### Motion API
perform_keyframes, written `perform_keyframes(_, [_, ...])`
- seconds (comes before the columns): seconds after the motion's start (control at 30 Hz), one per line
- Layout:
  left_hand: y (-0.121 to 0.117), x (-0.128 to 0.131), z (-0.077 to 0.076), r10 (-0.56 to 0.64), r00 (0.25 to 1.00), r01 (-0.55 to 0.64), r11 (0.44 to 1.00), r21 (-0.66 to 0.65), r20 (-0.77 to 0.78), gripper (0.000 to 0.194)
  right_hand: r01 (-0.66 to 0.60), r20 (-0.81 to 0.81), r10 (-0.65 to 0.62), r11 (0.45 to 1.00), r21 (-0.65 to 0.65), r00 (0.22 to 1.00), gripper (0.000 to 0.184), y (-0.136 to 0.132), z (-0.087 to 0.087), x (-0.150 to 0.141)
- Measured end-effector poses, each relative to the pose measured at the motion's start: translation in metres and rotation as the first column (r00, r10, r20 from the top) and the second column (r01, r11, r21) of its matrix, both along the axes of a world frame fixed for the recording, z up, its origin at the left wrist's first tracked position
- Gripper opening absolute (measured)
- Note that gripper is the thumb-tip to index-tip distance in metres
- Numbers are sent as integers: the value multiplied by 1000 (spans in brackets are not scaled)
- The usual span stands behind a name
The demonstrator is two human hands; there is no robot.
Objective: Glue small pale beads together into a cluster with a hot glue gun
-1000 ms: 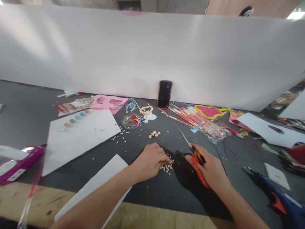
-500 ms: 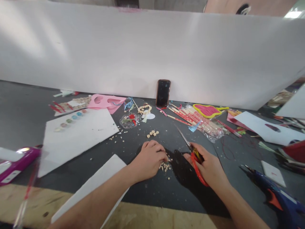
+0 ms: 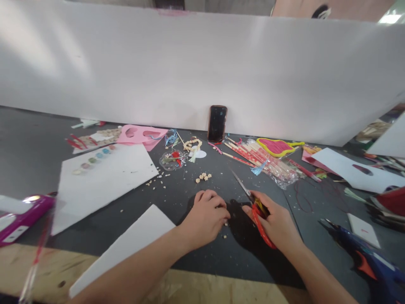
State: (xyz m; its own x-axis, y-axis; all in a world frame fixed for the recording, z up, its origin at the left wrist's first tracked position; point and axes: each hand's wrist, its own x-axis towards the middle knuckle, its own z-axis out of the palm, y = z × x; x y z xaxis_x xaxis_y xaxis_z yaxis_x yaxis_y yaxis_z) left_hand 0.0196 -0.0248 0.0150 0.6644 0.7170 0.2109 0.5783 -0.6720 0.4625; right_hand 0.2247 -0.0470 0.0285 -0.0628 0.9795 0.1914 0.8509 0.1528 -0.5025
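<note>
Far out past my left hand lies a magenta plastic tool, and ahead of that hand sits a big white card. My left hand is curled down on the black card, fingertips gathered (the knuckles hide whether they pinch anything, so I can't tell). A few tiny wooden beads lie right by those fingertips, with a small cluster farther ahead. They're light, hard and quick to roll, so each wants a careful pinch. My right hand is closed on the red handles of the scissors, blades pointing ahead and leftward; they're light and stiff, best held by those handles. Out to its right lies a blue glue gun.
</note>
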Motion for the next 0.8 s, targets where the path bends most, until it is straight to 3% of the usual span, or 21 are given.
perform_keyframes(0.43, [2,-2,5,30,999,-27,997,-78,42,16,-2,17,2,1000,5,1000,36,0,-1,1])
perform_keyframes(0.67, [9,-6,7,166,957,-93,952,-290,238,17,5,18,-5,1000,-2,1000,37,0,1,1])
perform_keyframes(0.8, [13,-9,6,286,892,-103,883,-457,351,16,-10,15,9,1000,2,1000,37,-1,3,0])
